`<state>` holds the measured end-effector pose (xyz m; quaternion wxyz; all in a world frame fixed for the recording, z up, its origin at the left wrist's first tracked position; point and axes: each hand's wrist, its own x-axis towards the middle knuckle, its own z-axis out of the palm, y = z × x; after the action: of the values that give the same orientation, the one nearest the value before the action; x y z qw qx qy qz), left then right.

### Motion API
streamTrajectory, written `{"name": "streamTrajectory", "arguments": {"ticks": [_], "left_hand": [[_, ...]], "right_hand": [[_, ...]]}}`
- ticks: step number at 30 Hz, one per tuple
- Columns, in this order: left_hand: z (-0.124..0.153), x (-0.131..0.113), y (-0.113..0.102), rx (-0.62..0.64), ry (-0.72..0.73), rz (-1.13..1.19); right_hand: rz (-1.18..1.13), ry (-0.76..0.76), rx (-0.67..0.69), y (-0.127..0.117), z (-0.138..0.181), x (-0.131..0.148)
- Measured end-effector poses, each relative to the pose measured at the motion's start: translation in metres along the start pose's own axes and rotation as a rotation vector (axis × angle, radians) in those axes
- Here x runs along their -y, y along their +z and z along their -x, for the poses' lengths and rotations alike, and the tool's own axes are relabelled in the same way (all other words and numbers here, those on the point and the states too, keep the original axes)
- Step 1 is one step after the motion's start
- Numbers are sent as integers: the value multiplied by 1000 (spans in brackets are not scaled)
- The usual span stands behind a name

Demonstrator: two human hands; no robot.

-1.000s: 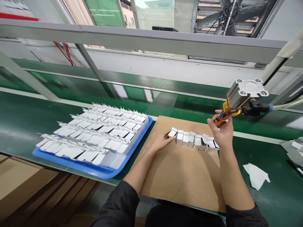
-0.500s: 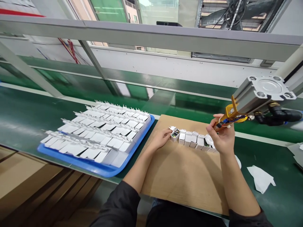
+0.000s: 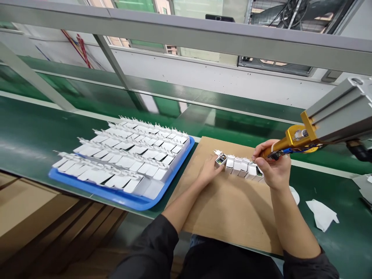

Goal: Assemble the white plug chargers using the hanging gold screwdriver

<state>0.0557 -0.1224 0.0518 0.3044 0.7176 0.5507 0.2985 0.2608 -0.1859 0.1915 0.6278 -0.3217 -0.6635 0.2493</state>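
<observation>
A short row of white charger plugs (image 3: 238, 166) lies across the far part of a brown cardboard sheet (image 3: 229, 205). My left hand (image 3: 209, 170) rests against the row's left end, its fingers curled onto the endmost plug, whose open face shows. My right hand (image 3: 272, 164) is closed round the nozzle of a gold and silver pneumatic tool (image 3: 316, 128), and holds its tip just above the right end of the row.
A blue tray (image 3: 116, 193) with several rows of white plugs sits to the left on the green belt. Crumpled white wrappers (image 3: 322, 215) lie on the belt to the right. A grey metal frame crosses overhead. Brown cardboard lies below the belt's near edge.
The pneumatic tool has swung down and nearer, its tip now over the right end of the row. The left end plug has been tipped so that its open face shows.
</observation>
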Motion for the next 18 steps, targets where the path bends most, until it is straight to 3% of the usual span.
{"name": "streamTrajectory", "arguments": {"ticks": [10, 18], "left_hand": [[11, -15, -38, -163, 164, 307], [25, -31, -43, -24, 339, 176]], "right_hand": [[-129, -6, -42, 33, -12, 8], [-132, -12, -72, 39, -5, 12]]}}
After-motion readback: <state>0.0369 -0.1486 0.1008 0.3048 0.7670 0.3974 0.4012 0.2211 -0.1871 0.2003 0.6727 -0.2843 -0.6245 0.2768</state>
